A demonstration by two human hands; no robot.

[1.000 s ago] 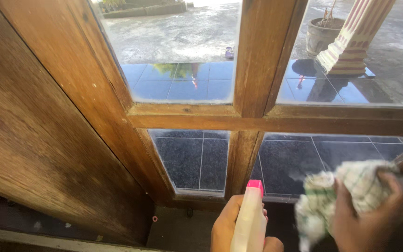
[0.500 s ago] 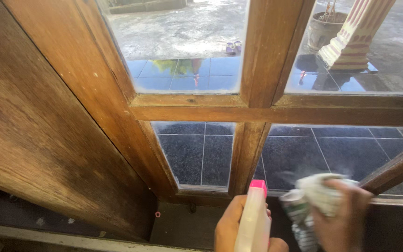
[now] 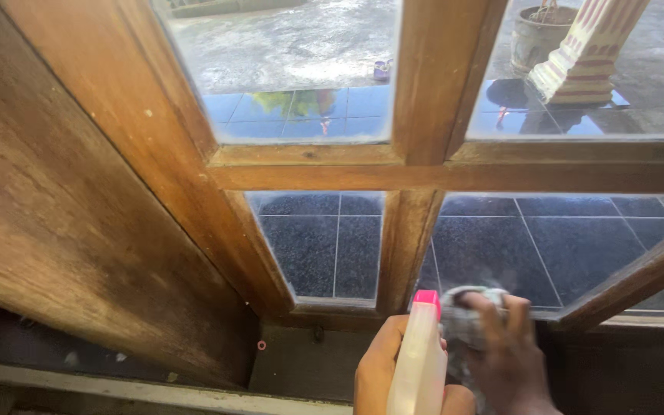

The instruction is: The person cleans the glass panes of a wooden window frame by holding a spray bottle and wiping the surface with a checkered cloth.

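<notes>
The left hand [image 3: 382,369] has its fingers wrapped round a white spray bottle [image 3: 418,361] w/ pink top, held upright at the bottom of the view; the right hand [image 3: 505,353], fingers pressed together, pushes a pale cloth [image 3: 463,319] against the lower right glass pane [image 3: 501,250] at its bottom left corner, beside the wooden frame [image 3: 405,238]; wiping step seems in hand; next move prob. needs firm pressure along the bottom edge.

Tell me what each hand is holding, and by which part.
The left hand holds a white spray bottle with a pink top around its body. The right hand presses a bunched cloth against the lower window pane.
</notes>
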